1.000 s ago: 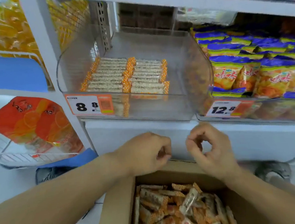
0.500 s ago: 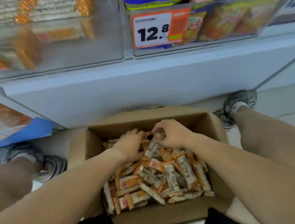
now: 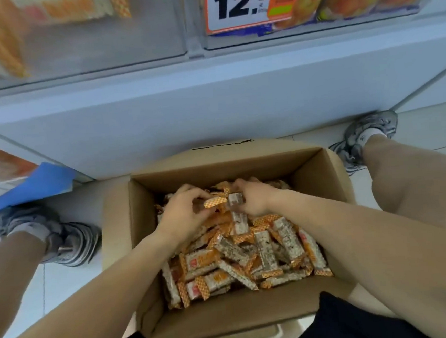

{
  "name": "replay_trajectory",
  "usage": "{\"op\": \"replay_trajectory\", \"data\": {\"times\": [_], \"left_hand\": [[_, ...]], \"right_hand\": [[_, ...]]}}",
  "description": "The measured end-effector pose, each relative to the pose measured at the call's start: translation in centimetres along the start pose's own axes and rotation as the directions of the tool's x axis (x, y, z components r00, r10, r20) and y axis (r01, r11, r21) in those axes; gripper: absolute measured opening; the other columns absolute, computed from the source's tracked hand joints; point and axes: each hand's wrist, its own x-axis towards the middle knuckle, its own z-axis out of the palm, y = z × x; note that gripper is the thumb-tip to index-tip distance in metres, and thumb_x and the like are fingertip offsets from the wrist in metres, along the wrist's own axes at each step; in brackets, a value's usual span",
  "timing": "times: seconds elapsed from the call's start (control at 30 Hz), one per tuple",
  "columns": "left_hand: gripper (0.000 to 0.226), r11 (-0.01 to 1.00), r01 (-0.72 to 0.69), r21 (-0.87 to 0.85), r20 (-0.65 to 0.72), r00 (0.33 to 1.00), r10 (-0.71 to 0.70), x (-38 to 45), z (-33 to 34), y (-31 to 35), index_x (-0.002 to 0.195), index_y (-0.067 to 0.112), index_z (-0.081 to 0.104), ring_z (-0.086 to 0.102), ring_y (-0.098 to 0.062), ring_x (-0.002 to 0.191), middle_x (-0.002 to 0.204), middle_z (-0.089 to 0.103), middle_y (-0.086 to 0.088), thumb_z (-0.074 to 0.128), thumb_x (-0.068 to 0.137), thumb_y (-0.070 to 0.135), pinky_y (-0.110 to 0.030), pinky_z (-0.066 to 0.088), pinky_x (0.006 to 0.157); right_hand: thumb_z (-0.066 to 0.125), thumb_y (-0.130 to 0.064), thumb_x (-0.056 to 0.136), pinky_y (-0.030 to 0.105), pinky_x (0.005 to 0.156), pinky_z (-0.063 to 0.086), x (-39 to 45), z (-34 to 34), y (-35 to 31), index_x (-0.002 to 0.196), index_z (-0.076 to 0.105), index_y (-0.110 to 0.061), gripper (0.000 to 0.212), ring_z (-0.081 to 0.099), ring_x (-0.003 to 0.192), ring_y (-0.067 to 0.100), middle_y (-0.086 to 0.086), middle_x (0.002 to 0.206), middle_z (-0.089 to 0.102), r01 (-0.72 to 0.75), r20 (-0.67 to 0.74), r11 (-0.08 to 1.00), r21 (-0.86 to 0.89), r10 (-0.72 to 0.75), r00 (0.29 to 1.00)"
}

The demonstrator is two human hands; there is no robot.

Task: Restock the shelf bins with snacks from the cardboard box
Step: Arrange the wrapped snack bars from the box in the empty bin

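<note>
Reaching into the far end of the cardboard box, both hands work among the loose snack bars. The left hand has its fingers curled and pinches the orange-checked end of one wrapped bar between thumb and fingertips. The right hand is curled round a second bar, whose clear wrapper hangs down from the grip over the pile. The two hands sit just beside each other, nearly touching at the fingertips.

Beneath them the box is filled with bars lying at every angle, orange crimped ends showing all over. The box stands open on the floor between the person's two grey trainers, its far flap leaning against the white base of the shelf.

Above, at the top edge, the clear shelf bins show: the left bin is blurred, with orange-ended packs dimly visible inside; the right bin carries a price tag reading 12.8 and holds yellow and orange bags.
</note>
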Motion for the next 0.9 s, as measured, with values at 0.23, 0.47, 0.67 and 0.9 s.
{"op": "replay_trajectory", "data": {"times": [0.23,0.47,0.67,0.9], "left_hand": [[0.037,0.835,0.236,-0.498,0.015,0.965,-0.263,-2.5,-3.4,-0.9,0.094,0.001,0.069,0.073,-0.022,0.067,0.074,0.075,-0.011,0.064,0.096,0.038,-0.043,0.060,0.067],[0.026,0.544,0.549,-0.634,0.317,0.827,-0.464,-3.4,-1.6,-1.3,0.109,0.007,0.058,0.073,-0.023,0.090,0.105,0.074,-0.014,0.063,0.098,0.030,-0.032,0.062,0.075],[0.039,0.444,0.636,-0.631,0.308,0.732,-0.608,-3.2,-0.1,-0.6,0.125,0.008,0.056,0.068,-0.031,0.092,0.107,0.068,-0.013,0.058,0.100,0.039,-0.045,0.061,0.076],[0.057,0.227,0.689,-0.688,0.542,0.696,-0.472,-2.7,-0.4,1.5,0.125,0.003,0.056,0.070,-0.036,0.081,0.099,0.068,-0.023,0.041,0.102,0.052,-0.054,0.059,0.083]], "right_hand": [[0.079,-0.016,0.083,0.036,0.087,0.052,0.5,1.7,-2.5,0.129,0.043,-0.016,0.058,0.059,0.111,0.034,0.017,0.145,0.036,-0.078,-0.140,0.997,0.006,0.078,0.987],[0.090,-0.030,0.072,0.034,0.095,0.048,-1.2,1.8,-3.2,0.135,0.046,-0.014,0.079,0.055,0.118,0.029,0.011,0.137,0.045,-0.053,-0.180,0.998,0.017,0.055,0.982],[0.082,-0.034,0.081,0.033,0.066,0.047,-3.3,-1.6,-3.4,0.114,0.049,-0.017,0.049,0.061,0.082,0.021,0.004,0.102,0.064,0.040,-0.105,0.999,-0.031,-0.043,0.994],[0.078,-0.015,0.086,0.041,0.073,0.063,-6.5,-3.7,-2.9,0.111,0.052,-0.012,0.036,0.076,0.071,0.021,0.010,0.084,0.077,0.166,-0.194,0.821,0.547,-0.069,0.979]]}}
